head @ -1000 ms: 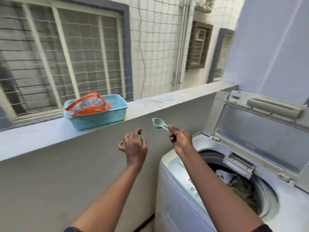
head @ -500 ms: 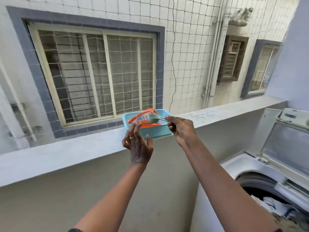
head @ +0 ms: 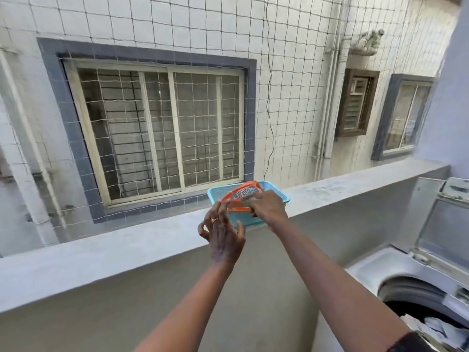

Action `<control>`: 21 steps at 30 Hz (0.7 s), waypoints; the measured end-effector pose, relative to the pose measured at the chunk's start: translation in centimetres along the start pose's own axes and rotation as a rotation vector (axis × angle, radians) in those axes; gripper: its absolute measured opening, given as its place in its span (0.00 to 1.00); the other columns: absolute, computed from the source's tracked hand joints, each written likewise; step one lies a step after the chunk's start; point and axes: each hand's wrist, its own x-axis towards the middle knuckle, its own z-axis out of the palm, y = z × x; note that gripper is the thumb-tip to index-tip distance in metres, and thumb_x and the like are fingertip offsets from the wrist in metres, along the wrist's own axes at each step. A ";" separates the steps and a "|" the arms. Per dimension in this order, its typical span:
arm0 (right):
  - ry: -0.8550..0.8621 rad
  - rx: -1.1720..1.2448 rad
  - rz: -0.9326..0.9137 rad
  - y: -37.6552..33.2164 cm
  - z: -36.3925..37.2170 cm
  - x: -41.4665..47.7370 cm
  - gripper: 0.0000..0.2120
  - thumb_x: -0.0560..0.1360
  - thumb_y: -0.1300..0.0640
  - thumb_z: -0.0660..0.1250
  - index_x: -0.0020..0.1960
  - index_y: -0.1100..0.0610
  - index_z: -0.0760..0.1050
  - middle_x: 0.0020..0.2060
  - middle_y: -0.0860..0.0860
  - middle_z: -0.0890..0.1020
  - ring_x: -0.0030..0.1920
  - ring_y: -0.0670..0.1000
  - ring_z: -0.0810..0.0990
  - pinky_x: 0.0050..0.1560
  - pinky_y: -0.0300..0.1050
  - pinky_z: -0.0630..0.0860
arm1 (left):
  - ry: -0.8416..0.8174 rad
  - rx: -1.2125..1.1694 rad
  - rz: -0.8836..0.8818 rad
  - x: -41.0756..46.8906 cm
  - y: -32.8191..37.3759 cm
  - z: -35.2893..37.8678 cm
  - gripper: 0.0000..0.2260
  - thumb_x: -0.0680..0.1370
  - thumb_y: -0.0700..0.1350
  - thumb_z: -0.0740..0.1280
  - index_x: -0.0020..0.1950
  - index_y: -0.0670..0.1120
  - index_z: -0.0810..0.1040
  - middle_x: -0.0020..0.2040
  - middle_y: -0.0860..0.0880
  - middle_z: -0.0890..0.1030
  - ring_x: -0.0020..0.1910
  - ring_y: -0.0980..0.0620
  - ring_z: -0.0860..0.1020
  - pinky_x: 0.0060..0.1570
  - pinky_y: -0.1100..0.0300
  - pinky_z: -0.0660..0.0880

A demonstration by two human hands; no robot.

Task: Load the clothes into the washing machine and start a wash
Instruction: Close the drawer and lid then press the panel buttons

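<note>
Centre frame, our left hand [head: 223, 235] hangs loose-fingered, empty. Beside it the packet [head: 241, 194] lies in the basket [head: 280, 193]: light, floppy and slick, we judge; pinch its top edge. Our right hand [head: 266, 209] curls over it, grip blurred. Clothes [head: 431, 329] lie in the washer [head: 375, 268], lower right.

A barred window [head: 157, 130] stands beyond the grey ledge [head: 101, 252]. Right of that window hang a cable [head: 269, 97], pipes [head: 327, 123] and a louvred vent [head: 355, 107].
</note>
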 end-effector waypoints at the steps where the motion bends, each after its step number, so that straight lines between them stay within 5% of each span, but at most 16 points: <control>1: 0.011 -0.101 -0.046 0.0 0.1 -0.1 0.13 0.74 0.57 0.63 0.49 0.67 0.80 0.46 0.62 0.83 0.47 0.58 0.82 0.50 0.46 0.77 | -0.007 -0.002 -0.003 -0.2 0.1 0.0 0.27 0.66 0.48 0.59 0.65 0.48 0.63 0.63 0.49 0.70 0.61 0.49 0.65 0.54 0.55 0.56; 14: 0.089 -0.419 -0.308 3.7 -2.0 -3.0 0.21 0.76 0.59 0.64 0.69 0.57 0.71 0.55 0.60 0.79 0.57 0.57 0.77 0.58 0.45 0.71 | -0.055 -0.077 -0.097 -3.8 2.7 0.2 0.29 0.67 0.42 0.63 0.66 0.53 0.57 0.66 0.45 0.72 0.64 0.53 0.60 0.58 0.53 0.54; 21: 0.136 -0.367 -0.306 7.9 -4.3 -4.3 0.15 0.76 0.62 0.63 0.61 0.59 0.77 0.52 0.60 0.79 0.55 0.59 0.78 0.55 0.48 0.73 | -0.133 -0.069 -0.110 -6.6 5.4 2.2 0.28 0.68 0.44 0.62 0.66 0.53 0.57 0.65 0.44 0.72 0.62 0.51 0.61 0.59 0.41 0.63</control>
